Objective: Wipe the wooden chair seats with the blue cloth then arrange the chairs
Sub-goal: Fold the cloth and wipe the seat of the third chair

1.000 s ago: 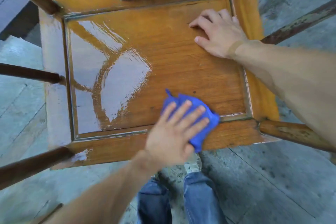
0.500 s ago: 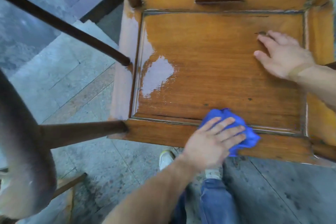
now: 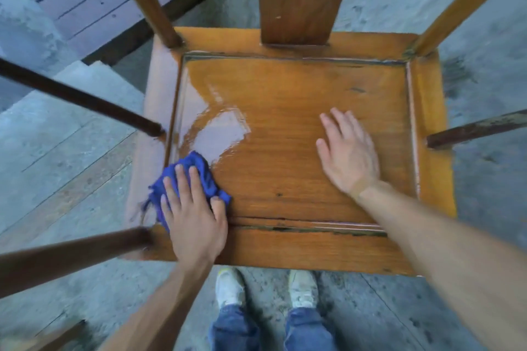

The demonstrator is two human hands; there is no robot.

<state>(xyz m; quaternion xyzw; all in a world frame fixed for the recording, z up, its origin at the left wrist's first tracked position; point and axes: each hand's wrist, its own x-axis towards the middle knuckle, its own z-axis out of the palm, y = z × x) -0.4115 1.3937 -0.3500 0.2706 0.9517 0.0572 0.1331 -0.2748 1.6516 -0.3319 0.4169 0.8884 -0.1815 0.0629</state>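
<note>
The wooden chair seat (image 3: 299,128) formed the supporting surface, a recessed panel inside a raised frame. A wet sheen (image 3: 219,131) covered its left part. The blue cloth (image 3: 185,177) lay bunched at the near-left corner under the left hand (image 3: 196,225). The right hand (image 3: 348,154) rested flat right of centre.

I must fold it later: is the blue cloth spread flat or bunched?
Bunched: the blue cloth sits crumpled under the left hand on the seat.
</note>
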